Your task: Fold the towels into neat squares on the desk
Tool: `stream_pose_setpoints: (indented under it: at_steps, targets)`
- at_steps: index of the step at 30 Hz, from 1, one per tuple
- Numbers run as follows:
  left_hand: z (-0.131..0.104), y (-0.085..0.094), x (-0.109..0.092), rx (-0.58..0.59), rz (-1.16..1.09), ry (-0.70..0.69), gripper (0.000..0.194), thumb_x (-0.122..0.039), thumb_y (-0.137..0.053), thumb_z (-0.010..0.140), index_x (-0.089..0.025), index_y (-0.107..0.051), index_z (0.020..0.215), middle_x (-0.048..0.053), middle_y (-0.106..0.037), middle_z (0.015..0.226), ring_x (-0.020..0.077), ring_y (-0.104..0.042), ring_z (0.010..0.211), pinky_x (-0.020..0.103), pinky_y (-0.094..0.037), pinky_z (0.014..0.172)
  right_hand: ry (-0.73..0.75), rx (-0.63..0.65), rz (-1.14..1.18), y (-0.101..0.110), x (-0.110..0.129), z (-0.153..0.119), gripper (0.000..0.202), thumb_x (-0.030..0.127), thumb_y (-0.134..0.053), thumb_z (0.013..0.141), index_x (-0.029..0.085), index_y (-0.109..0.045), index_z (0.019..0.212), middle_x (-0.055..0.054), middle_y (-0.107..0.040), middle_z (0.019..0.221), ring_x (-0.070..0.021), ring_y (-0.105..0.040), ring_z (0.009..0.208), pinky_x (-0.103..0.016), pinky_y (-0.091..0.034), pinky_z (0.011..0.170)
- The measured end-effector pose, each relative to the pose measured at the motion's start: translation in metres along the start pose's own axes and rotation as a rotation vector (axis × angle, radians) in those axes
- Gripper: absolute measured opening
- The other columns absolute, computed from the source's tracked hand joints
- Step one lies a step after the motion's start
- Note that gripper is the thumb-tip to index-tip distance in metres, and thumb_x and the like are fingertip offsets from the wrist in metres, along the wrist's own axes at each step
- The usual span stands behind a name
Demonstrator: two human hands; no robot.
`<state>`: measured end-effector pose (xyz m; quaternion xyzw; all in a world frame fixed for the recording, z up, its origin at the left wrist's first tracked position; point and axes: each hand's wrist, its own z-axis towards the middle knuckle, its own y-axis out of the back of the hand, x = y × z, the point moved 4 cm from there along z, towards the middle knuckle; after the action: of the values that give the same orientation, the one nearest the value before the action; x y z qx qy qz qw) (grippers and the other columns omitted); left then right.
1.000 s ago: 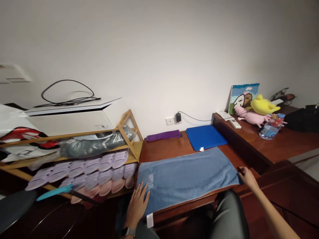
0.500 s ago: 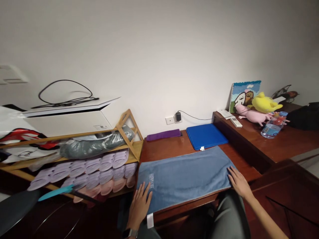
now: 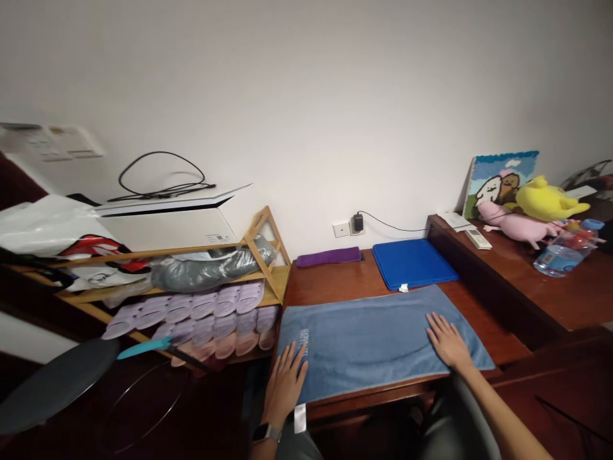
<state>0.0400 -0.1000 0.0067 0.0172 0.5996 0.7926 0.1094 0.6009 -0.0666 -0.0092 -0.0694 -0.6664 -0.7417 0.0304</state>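
A blue-grey towel lies spread on the reddish wooden table, with lettering near its left end and a white tag hanging at the front left. My left hand rests flat on the towel's left end, fingers spread, a watch on the wrist. On the right part of the towel lies my right hand, palm down with its fingers apart. Behind the towel are a folded blue cloth and a rolled purple cloth.
To the left, a wooden rack holds lilac and pink slippers and a white box. On the raised right surface are a bottle, plush toys, a remote and a picture. A stool stands lower left.
My right hand has moved inward over the towel from its right edge, and the towel's right end now shows beyond it. The view has turned left, so things appear farther right.
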Motion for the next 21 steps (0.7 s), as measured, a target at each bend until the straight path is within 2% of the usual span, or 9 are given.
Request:
stream_pose_setpoints:
  at_steps: [4,6,8,10,12,15,17,19,21]
  targets:
    - [0.000,0.003,-0.002,-0.037,-0.020,0.004,0.051,-0.046,-0.039,0.107,-0.033,-0.049,0.156,0.004,-0.048,0.164,0.0292,-0.044,0.150,0.054,-0.039,0.121,-0.105,-0.006,-0.026,-0.003,-0.057,0.004,0.068,0.047,-0.026,0.099,0.020,-0.045,0.159,-0.009,-0.043,0.165,-0.0311,-0.038,0.153,-0.054,-0.031,0.124]
    - [0.001,0.008,-0.002,-0.053,-0.030,0.001,0.050,-0.045,-0.039,0.107,-0.033,-0.052,0.153,0.005,-0.053,0.160,0.0292,-0.050,0.146,0.053,-0.043,0.119,-0.106,-0.030,-0.015,-0.002,-0.062,0.008,0.068,0.048,-0.028,0.098,0.019,-0.050,0.156,-0.010,-0.047,0.163,-0.0326,-0.041,0.151,-0.056,-0.033,0.123]
    - [0.003,0.013,0.001,-0.078,-0.041,0.016,0.048,-0.044,-0.038,0.107,-0.031,-0.056,0.150,0.007,-0.059,0.154,0.0280,-0.055,0.141,0.050,-0.046,0.117,-0.066,-0.089,0.009,0.004,-0.048,0.011,0.066,0.048,-0.026,0.099,0.018,-0.055,0.152,-0.012,-0.051,0.160,-0.0336,-0.043,0.150,-0.058,-0.034,0.123]
    - [0.004,0.018,0.004,-0.107,-0.049,0.032,0.048,-0.043,-0.037,0.108,-0.029,-0.056,0.149,0.008,-0.060,0.152,0.0265,-0.057,0.140,0.048,-0.046,0.117,0.024,-0.145,0.057,0.012,-0.011,0.013,0.065,0.048,-0.025,0.102,0.019,-0.058,0.149,-0.012,-0.053,0.158,-0.0334,-0.043,0.149,-0.058,-0.034,0.123]
    - [0.005,0.020,0.006,-0.116,-0.041,0.021,0.049,-0.044,-0.037,0.108,-0.028,-0.054,0.152,0.008,-0.055,0.157,0.0268,-0.052,0.144,0.049,-0.044,0.119,0.156,-0.147,0.130,0.019,0.044,0.012,0.063,0.049,-0.026,0.104,0.021,-0.057,0.150,-0.010,-0.051,0.160,-0.0316,-0.042,0.150,-0.056,-0.032,0.125]
    - [0.004,0.015,0.006,-0.070,-0.012,-0.055,0.053,-0.048,-0.041,0.107,-0.032,-0.047,0.157,0.007,-0.047,0.164,0.0290,-0.045,0.150,0.054,-0.040,0.121,0.384,-0.042,0.237,0.020,0.141,0.006,0.060,0.050,-0.030,0.106,0.027,-0.045,0.159,-0.005,-0.043,0.166,-0.0272,-0.036,0.154,-0.052,-0.029,0.127]
    - [0.002,0.012,0.006,-0.026,0.008,-0.093,0.054,-0.049,-0.042,0.107,-0.035,-0.042,0.159,0.005,-0.046,0.165,0.0292,-0.043,0.151,0.056,-0.040,0.121,0.485,0.053,0.265,0.014,0.195,0.002,0.061,0.052,-0.031,0.107,0.030,-0.036,0.163,-0.002,-0.036,0.169,-0.0252,-0.031,0.157,-0.051,-0.027,0.128]
    - [0.001,0.010,0.008,0.010,0.022,-0.108,0.055,-0.049,-0.041,0.107,-0.036,-0.039,0.161,0.004,-0.044,0.166,0.0283,-0.042,0.152,0.055,-0.040,0.121,0.518,0.124,0.257,0.006,0.227,0.003,0.062,0.052,-0.031,0.106,0.031,-0.032,0.164,-0.001,-0.032,0.170,-0.0247,-0.027,0.158,-0.051,-0.025,0.129]
    - [0.000,0.011,0.010,0.031,0.028,-0.119,0.055,-0.049,-0.040,0.108,-0.038,-0.036,0.162,0.003,-0.041,0.167,0.0270,-0.041,0.153,0.054,-0.040,0.121,0.506,0.148,0.231,0.000,0.231,0.008,0.062,0.051,-0.032,0.106,0.029,-0.033,0.164,-0.001,-0.031,0.170,-0.0249,-0.026,0.159,-0.052,-0.023,0.129]
